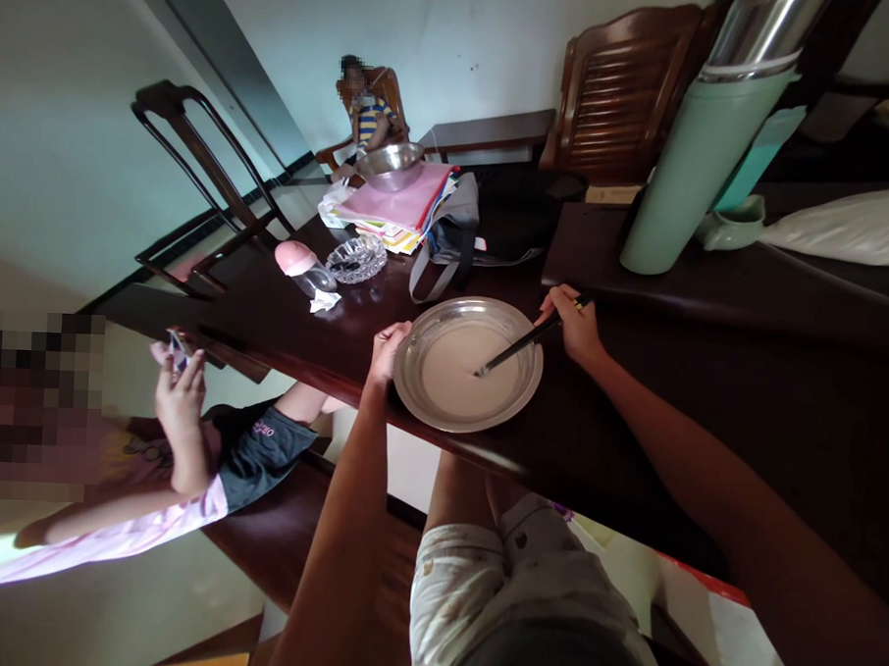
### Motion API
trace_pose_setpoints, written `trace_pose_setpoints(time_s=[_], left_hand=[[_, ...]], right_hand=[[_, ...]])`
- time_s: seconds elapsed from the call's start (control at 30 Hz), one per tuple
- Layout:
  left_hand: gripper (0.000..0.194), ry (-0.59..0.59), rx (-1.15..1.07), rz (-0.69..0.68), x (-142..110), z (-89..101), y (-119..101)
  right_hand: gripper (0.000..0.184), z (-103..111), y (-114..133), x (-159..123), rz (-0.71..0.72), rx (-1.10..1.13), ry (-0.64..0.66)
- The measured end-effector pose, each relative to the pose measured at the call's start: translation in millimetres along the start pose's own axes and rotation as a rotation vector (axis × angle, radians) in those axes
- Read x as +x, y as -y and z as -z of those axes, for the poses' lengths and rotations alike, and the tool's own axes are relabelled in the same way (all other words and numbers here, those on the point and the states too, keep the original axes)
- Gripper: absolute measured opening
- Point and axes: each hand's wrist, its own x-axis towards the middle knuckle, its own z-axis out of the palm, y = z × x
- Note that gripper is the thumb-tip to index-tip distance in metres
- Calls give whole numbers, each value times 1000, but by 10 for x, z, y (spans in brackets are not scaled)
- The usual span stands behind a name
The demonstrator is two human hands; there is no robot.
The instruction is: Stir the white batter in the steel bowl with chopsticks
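Observation:
A wide metal basin [469, 311] of pale brownish liquid [461, 373] sits near the edge of the dark table. My left hand [389, 350] is closed on the basin's left rim, thumb near the top of it. In my right hand [572, 324] is a pair of black chopsticks [521, 348] with gold bands near the upper end, held at a slant. Their lower tips dip into the liquid near the middle of the basin. The fingers of the right hand partly cover the upper part of the chopsticks.
Behind the basin lie a grey-strapped bag [456, 221], stacked folders [395, 198] under a metal bowl [391, 166], a glass ashtray [357, 259] and a pink-capped bottle [304, 266]. A green thermos [706, 168] stands right. One person [180, 400] sits left; another [371, 119] sits behind.

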Motion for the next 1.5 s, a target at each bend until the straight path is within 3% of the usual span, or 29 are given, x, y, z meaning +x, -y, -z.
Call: trace_pose_setpoints(time_s=[0.13, 0.3, 0.47, 0.67, 0.83, 1.03, 1.2, 1.37, 1.5], left_hand=[[41, -4, -1, 0, -2, -5, -4], [40, -1, -3, -1, 1, -2, 9], [40, 6, -4, 5, 10, 11, 27], [41, 11, -12, -9, 18, 10, 42], [46, 5, -21, -29, 19, 1, 39], [43, -13, -24, -35, 18, -22, 40], [42, -24, -21, -8, 8, -29, 24], [42, -14, -20, 16, 4, -19, 26], [45, -1, -18, 32, -6, -18, 28]], right_hand=[[43, -27, 0, -24, 2, -9, 100], [42, 15, -26, 9, 3, -2, -45], [43, -20, -35, -14, 22, -47, 79], [45, -2, -19, -2, 5, -35, -22], [44, -52, 5, -45, -10, -50, 102], [46, -22, 3, -23, 4, -26, 0], [43, -43, -17, -35, 3, -1, 120], [41, -22, 5, -17, 10, -10, -3], [41, -55, 8, -50, 5, -9, 81]])
